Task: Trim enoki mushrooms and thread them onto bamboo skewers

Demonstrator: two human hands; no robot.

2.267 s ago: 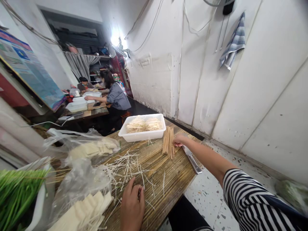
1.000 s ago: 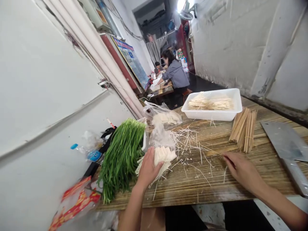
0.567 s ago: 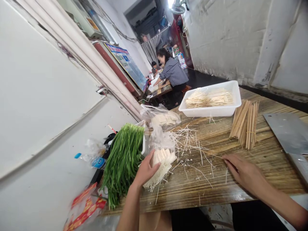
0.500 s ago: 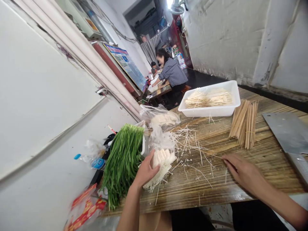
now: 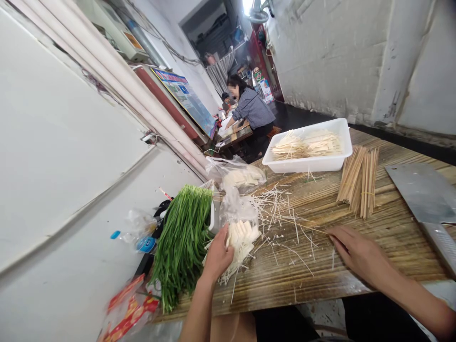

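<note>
My left hand [image 5: 218,256] is closed round a bunch of white enoki mushrooms [image 5: 242,236] at the left of the wooden table [image 5: 384,247], beside a pile of green chives [image 5: 183,235]. My right hand [image 5: 358,254] rests on the tabletop with fingers extended and close together, touching a thin skewer among loose mushroom strands [image 5: 285,223]. A bundle of bamboo skewers [image 5: 358,180] lies beyond it. Farther back stands a white tray [image 5: 338,161] holding skewered mushrooms.
A cleaver [image 5: 423,199] lies at the table's right edge. Clear plastic bags of mushrooms [image 5: 238,176] sit behind the chives. A water bottle [image 5: 137,240] and red packaging [image 5: 124,308] lie at the left. A person in a striped shirt [image 5: 251,107] works at a far table.
The view swung left from the right side of the table. My right hand left the skewer bundle and came to the tabletop; my left hand moved to the mushroom bunch and closed on it.
</note>
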